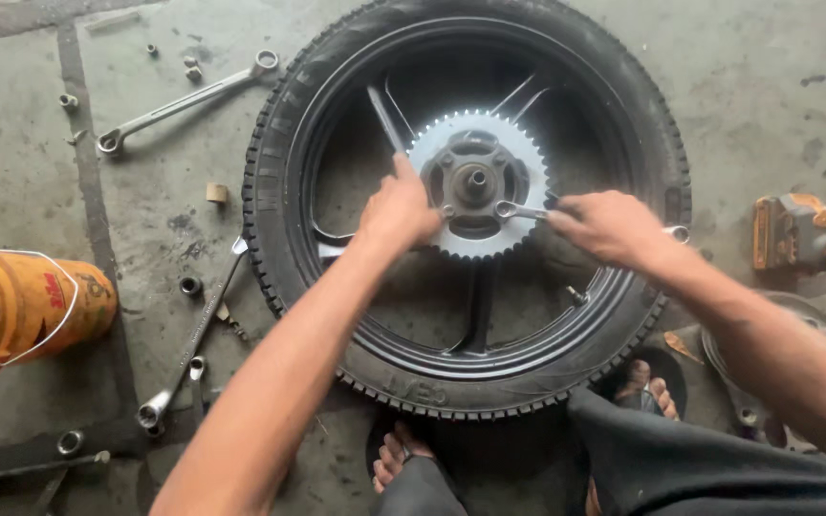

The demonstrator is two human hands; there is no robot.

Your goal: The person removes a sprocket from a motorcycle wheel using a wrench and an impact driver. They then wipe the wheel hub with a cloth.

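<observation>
A motorcycle wheel with a black tyre [274, 153] lies flat on the concrete floor. A silver toothed sprocket [478, 182] is mounted at its hub. My left hand [399, 212] rests on the sprocket's left edge, fingers curled over the teeth. My right hand [604, 226] grips a small silver ring spanner [518, 210] whose ring end sits on a sprocket bolt. The other end of the spanner sticks out past my right wrist.
Two long spanners [184, 100] [193, 339] lie on the floor left of the wheel, among loose nuts and sockets [190, 285]. An orange bucket [21, 306] lies at the left. An orange power tool [800, 234] sits at the right. My sandalled feet [647, 382] are below the tyre.
</observation>
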